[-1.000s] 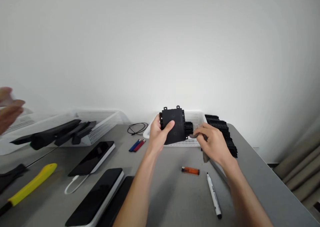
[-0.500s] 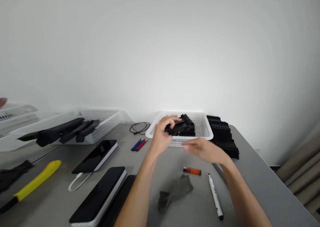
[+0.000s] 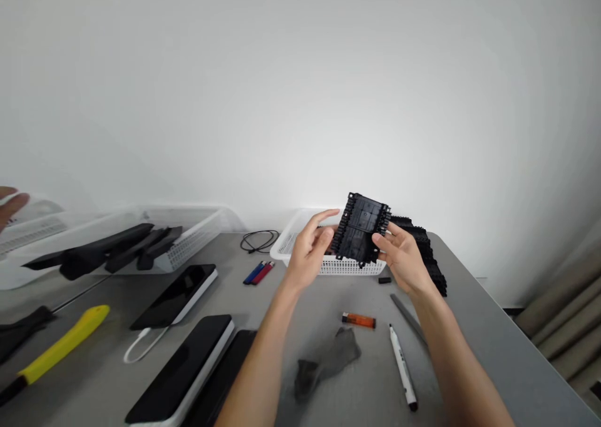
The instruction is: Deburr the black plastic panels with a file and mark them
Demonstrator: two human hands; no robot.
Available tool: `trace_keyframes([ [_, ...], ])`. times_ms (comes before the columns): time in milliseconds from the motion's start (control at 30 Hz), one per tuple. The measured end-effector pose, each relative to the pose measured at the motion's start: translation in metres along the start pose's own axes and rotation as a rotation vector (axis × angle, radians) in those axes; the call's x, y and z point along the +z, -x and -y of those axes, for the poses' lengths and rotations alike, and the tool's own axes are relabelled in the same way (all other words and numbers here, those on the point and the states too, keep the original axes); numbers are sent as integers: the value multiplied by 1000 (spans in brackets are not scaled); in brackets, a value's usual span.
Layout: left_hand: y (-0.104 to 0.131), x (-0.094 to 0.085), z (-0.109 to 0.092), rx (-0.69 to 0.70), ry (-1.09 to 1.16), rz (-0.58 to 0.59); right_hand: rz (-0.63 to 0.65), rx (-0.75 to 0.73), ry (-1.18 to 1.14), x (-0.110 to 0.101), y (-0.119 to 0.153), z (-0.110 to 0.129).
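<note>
A black rectangular plastic part (image 3: pixel 360 228) with toothed edges is raised and tilted above the front of a white basket. My right hand (image 3: pixel 401 255) grips its right side, thumb on the face and fingers at the edge and behind. At the part's left edge is my left hand (image 3: pixel 307 248), with its index finger stretched out and its thumb apart; some of its fingers are partly hidden. The white basket (image 3: pixel 284 245) lies behind both hands, its contents mostly covered. Similar black toothed parts (image 3: pixel 434 267) are stacked to the right of the basket.
An orange lighter (image 3: pixel 359 320), a white marker (image 3: pixel 402 367) and a grey cloth (image 3: pixel 328 358) lie nearer me. Left are two lighters (image 3: pixel 258 273), a cable (image 3: pixel 259 241), phone-like devices (image 3: pixel 181 370), a yellow-handled tool (image 3: pixel 66 345) and another basket (image 3: pixel 197 239). Another person's hand (image 3: pixel 12 206) shows far left.
The black part has come up out of the basket area and turned its flat face toward me. My right hand has moved up and taken its right side; my left hand's fingers have opened.
</note>
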State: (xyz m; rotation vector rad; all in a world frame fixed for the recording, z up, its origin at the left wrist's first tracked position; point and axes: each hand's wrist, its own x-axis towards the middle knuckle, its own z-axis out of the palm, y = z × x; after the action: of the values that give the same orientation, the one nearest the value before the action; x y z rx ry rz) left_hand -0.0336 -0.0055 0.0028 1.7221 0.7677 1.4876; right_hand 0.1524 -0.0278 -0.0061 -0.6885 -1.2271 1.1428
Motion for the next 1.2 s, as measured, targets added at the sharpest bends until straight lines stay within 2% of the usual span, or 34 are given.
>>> trace_keyframes([
  [133,2,-7,-6,-156,47,152,-3,-130,109,1,1,2],
  [200,2,-10,-7,-193,40,179,-67,-151,198,-3,1,3],
  [267,2,-11,-7,-209,45,124,-152,-115,359,-12,3,3],
  [333,1,-12,-6,-202,60,32,-149,-29,659,-22,11,1],
  [467,0,-12,-5,-171,107,-29,151,199,1428,-32,59,-23],
  [533,0,-12,-5,-172,101,-26,286,345,1632,-32,91,-44],
  [567,0,-12,-5,-177,96,-21,317,444,1695,-31,106,-56],
  [633,1,-11,-7,-185,88,-15,325,496,1781,-32,130,-78],
  [733,1,-10,-10,-185,88,-11,287,427,1735,-39,144,-99],
  [833,2,-8,-12,-186,95,-12,224,277,1470,-48,139,-96],
  [900,2,-7,-13,-185,100,-14,141,154,1195,-52,131,-81],
  [1000,3,-6,-13,-178,97,-13,35,-158,839,-52,118,-48],
  [1100,3,-5,-13,-172,69,-12,79,-420,655,-44,103,-19],
  [1200,3,-6,-13,-161,36,-7,42,-565,546,-31,85,-1],
])
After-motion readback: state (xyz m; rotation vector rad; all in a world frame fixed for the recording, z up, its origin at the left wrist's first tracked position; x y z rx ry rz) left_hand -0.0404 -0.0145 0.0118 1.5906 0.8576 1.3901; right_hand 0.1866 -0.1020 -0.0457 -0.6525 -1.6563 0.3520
